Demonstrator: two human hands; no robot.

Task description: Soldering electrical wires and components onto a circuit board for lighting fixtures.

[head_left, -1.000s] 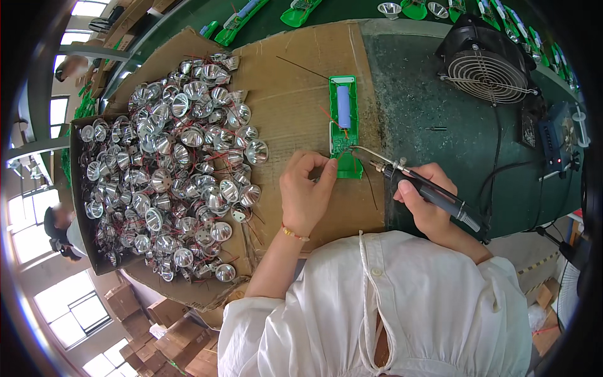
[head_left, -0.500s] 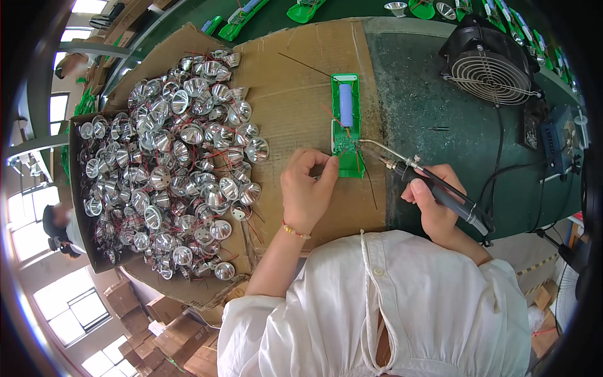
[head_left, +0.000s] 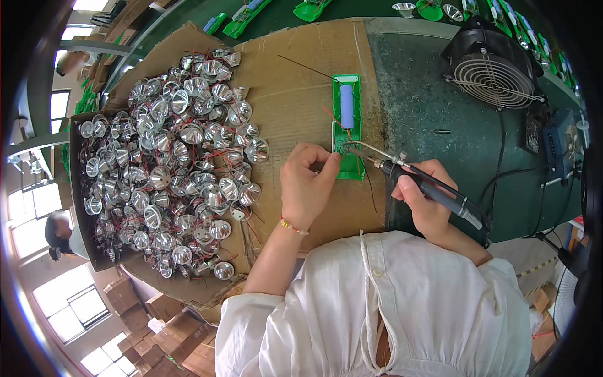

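A green plastic housing (head_left: 355, 168) lies on the cardboard in front of me, with a blue cylindrical battery (head_left: 347, 108) in its upper part. Below the battery sits a small green circuit board with thin red and black wires. My left hand (head_left: 308, 182) is closed in a pinch at the housing's left edge, beside the board; whatever its fingertips grip is too small to make out. In my right hand (head_left: 428, 204) is a soldering iron (head_left: 449, 200) with a thin metal feed tube along it. Both the iron's tip and the tube's end point at the board.
A heap of silver reflector cups (head_left: 182, 151) with red wires fills a cardboard box on the left. At the right stand a black fan (head_left: 493, 78) with a wire guard and a blue box (head_left: 559, 144) with cables. More green housings (head_left: 311, 9) lie along the far edge.
The soldering iron and my right hand have shifted left, bringing the tip further over the board. My left hand keeps its pinch nearly in place.
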